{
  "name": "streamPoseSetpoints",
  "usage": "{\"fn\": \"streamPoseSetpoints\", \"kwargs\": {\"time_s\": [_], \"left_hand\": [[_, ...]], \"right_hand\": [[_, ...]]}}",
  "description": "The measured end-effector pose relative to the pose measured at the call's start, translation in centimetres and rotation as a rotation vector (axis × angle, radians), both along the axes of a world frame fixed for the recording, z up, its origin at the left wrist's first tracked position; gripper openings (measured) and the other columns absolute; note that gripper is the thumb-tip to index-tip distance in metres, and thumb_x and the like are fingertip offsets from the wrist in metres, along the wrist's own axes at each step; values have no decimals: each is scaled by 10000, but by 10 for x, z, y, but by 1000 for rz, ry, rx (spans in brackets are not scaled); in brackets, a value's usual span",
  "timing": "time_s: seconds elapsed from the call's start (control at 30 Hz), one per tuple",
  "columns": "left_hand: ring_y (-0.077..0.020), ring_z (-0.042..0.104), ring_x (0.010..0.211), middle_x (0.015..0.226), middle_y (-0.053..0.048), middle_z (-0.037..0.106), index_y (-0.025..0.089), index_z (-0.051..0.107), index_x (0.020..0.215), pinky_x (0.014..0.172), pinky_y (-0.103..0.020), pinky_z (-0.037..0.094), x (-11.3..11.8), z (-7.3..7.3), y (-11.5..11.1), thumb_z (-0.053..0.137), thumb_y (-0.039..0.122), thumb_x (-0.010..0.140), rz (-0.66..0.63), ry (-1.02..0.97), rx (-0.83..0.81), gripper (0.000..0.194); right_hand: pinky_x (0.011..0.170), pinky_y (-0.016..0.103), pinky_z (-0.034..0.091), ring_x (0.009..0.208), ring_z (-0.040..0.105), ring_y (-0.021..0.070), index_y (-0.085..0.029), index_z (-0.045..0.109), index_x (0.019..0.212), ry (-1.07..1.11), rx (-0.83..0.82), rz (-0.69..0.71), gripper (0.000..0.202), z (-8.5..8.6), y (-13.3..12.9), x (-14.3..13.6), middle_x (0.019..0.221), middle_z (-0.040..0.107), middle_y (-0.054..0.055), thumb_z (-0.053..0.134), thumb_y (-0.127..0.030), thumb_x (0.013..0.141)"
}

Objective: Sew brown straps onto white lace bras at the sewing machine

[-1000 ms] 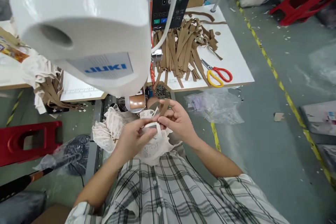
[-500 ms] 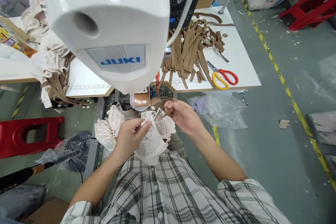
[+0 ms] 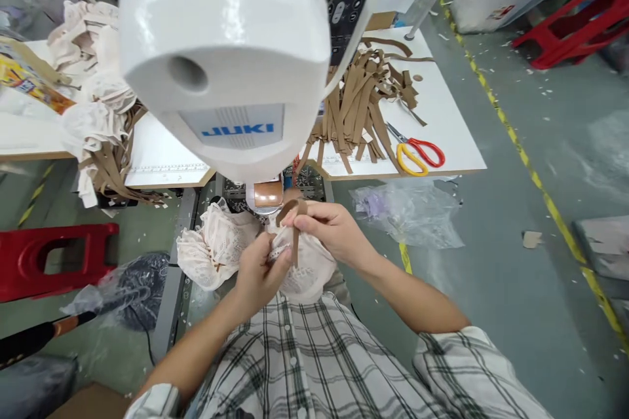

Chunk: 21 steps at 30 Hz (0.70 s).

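Note:
My left hand [image 3: 260,270] pinches the edge of a pale lace bra [image 3: 307,275] just below the sewing machine head. Between the fingertips of my right hand [image 3: 334,226] is a brown strap [image 3: 295,245], looped at the top with one end hanging down over the lace. Both hands are closed and close together, the strap lying against the bra. To the left, another lace cup [image 3: 216,245] hangs beside the machine arm; I cannot tell whether it belongs to the same bra. The white sewing machine [image 3: 226,65] stands directly in front, its needle area [image 3: 268,195] beyond my fingers.
Brown straps [image 3: 361,95] lie heaped on the right tabletop [image 3: 452,131], beside red-and-yellow-handled scissors [image 3: 417,150]. More lace pieces [image 3: 98,105] pile up on the left table. A clear plastic bag [image 3: 407,209] hangs under the right edge. A red stool [image 3: 59,258] stands at left.
My right hand has moved slightly left and down, bringing the strap over the lace, where it now forms a loop. My left hand has shifted a little right and down, still on the bra.

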<state>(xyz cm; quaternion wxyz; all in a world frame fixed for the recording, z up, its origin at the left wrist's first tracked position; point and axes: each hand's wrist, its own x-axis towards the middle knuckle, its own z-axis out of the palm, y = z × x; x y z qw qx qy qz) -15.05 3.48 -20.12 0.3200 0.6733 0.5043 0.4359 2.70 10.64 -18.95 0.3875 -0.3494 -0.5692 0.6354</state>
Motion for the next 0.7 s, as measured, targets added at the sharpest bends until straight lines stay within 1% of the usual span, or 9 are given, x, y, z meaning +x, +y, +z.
{"fn": "streamPoseSetpoints", "kwargs": {"time_s": [0.07,0.1,0.13,0.2,0.27,0.33,0.43,0.57,0.7], "left_hand": [[-97,564,547,751,20,656,194,546,1185,528,-197,421,-1,-2,4,552,218,963,69,70,122,223],[-99,586,559,762,17,676,196,533,1255,542,-196,429,-3,0,8,553,195,961,65,139,192,294],[-103,606,574,758,14,689,196,541,1291,559,-197,439,-6,4,13,545,172,962,40,217,251,330],[-104,625,585,728,11,708,195,626,1246,577,-196,448,-15,12,24,520,140,967,-3,349,281,303],[-109,667,634,805,-13,761,187,693,1176,595,-192,471,-22,21,33,509,159,979,11,370,187,271],[-133,722,756,963,-35,794,189,722,1157,644,-195,512,-28,27,39,519,221,988,52,336,39,267],[-167,743,913,1082,-25,787,217,739,1157,728,-209,551,-32,31,43,529,288,989,87,302,-101,279],[-180,743,934,1098,-17,783,234,745,1141,732,-222,550,-34,34,44,527,304,988,99,334,-134,276],[-168,743,855,1038,-13,793,232,747,1105,677,-219,517,-34,38,47,500,286,997,33,395,-112,275]], "right_hand": [[686,257,535,774,656,135,-226,759,893,15,-66,-23,248,0,14,-1,885,725,27,659,-451,910],[648,246,532,734,644,123,-221,739,878,28,-95,-39,264,0,22,-2,883,714,23,655,-469,907],[617,237,528,700,631,113,-215,715,867,40,-114,-53,270,-1,32,-2,880,704,19,663,-479,896],[595,233,524,657,611,106,-210,678,875,36,-105,-59,272,-1,52,-4,836,681,6,708,-479,852],[599,239,516,636,591,111,-203,656,888,-41,-19,-45,272,-2,71,-7,762,651,-8,732,-456,821],[599,253,493,620,561,118,-194,633,862,-151,109,-65,247,-2,87,-12,718,622,-16,717,-422,822],[630,285,467,659,529,141,-192,607,836,-282,322,-140,195,1,102,-23,747,603,-6,671,-375,836],[656,319,456,659,465,155,-219,545,774,-373,499,-125,230,4,111,-35,714,504,-5,661,-408,833],[687,344,474,668,411,163,-236,399,637,-406,513,-100,446,0,116,-37,658,389,-7,723,-507,780]]}}
